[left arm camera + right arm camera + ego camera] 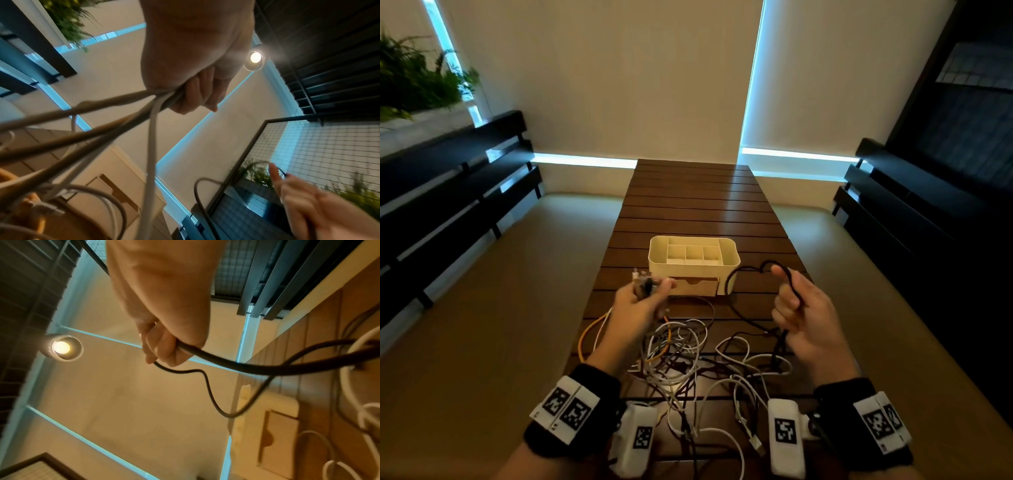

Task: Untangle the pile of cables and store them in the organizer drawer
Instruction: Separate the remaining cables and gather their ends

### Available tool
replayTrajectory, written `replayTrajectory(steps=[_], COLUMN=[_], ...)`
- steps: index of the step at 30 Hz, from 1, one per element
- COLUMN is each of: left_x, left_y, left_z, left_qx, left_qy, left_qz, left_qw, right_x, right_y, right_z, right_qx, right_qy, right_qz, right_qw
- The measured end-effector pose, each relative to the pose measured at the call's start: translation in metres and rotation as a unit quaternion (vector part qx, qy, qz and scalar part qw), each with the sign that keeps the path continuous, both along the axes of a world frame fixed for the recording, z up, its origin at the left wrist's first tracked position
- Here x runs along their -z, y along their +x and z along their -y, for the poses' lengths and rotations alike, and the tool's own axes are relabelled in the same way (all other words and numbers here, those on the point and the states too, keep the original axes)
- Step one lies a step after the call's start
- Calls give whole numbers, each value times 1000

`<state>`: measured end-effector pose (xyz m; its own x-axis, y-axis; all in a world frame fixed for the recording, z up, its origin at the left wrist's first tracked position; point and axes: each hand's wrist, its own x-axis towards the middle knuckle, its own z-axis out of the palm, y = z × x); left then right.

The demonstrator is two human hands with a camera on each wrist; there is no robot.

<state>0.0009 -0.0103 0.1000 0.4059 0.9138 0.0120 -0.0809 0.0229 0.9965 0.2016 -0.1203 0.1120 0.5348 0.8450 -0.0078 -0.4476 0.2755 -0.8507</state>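
Note:
A tangle of white, grey, orange and black cables (681, 359) lies on the near end of the wooden table (695, 205). My left hand (643, 294) is raised over it and grips a bunch of several cable ends (144, 104), which hang down to the pile. To the right, my right hand (796, 305) is curled round a black cable (791, 284), seen closer as the black cable (226, 363), which loops up past the thumb. Behind both hands stands the cream organizer (693, 255) with a wooden drawer (695, 286) at its base, pushed in.
Beige cushioned benches (482, 325) run along both sides of the table, with dark slatted backrests (448, 192) behind them. The far half of the table is bare wood. White cables trail to the table's near edge (722, 442).

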Motion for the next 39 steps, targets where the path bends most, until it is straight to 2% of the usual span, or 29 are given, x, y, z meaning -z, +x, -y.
replayTrajectory(steps=[6,8,10,13,16,18,19,20,22,24,26,27,28,29,31,32,33,35,37,39], left_x=[-4,-7,-7,-9,-7,-6,-6,-7,-11,-15,-17,-16,-14,-12,-6,-2,2,5,4,1], left_y=[19,23,25,26,20,13,10,7,2,-4,-9,-10,-11,-11,-9,-7,-5,-1,4,11], left_z=[15,20,22,16,-3,-14,-18,-20,-25,-33,-40,-42,-43,-43,-44,-43,-42,-32,-18,-6], left_qx=[163,209,223,161,57,12,-7,-26,-64,-103,-130,-138,-142,-143,-125,-104,-76,16,115,141], left_qy=[30,26,-17,-103,-185,-197,-197,-200,-215,-219,-215,-212,-208,-204,-200,-199,-195,-156,-76,19], left_qz=[-70,-62,3,147,264,283,286,290,306,331,330,318,306,290,235,185,120,-36,-167,-212], left_qw=[984,976,975,970,945,939,938,935,925,912,910,914,918,924,943,957,970,987,976,967], right_x=[-17,-15,-12,-4,6,17,22,27,38,50,59,61,59,56,42,32,24,11,2,-7], right_y=[-19,-25,-32,-32,-12,11,24,36,54,65,69,68,65,62,51,46,43,37,29,19], right_z=[1,2,5,9,16,20,22,24,28,30,29,28,26,24,22,23,23,21,15,8], right_qx=[-118,-159,-196,-222,-216,-152,-124,-117,-143,-147,-99,-60,-10,44,116,134,137,102,51,20], right_qy=[65,33,-40,-152,-254,-296,-325,-356,-418,-467,-491,-488,-472,-437,-326,-275,-241,-225,-219,-192], right_qz=[63,126,239,380,480,535,570,595,599,597,598,597,585,550,397,318,262,198,132,61], right_qw=[989,979,950,885,812,776,744,711,668,636,625,634,659,710,850,897,924,948,965,979])
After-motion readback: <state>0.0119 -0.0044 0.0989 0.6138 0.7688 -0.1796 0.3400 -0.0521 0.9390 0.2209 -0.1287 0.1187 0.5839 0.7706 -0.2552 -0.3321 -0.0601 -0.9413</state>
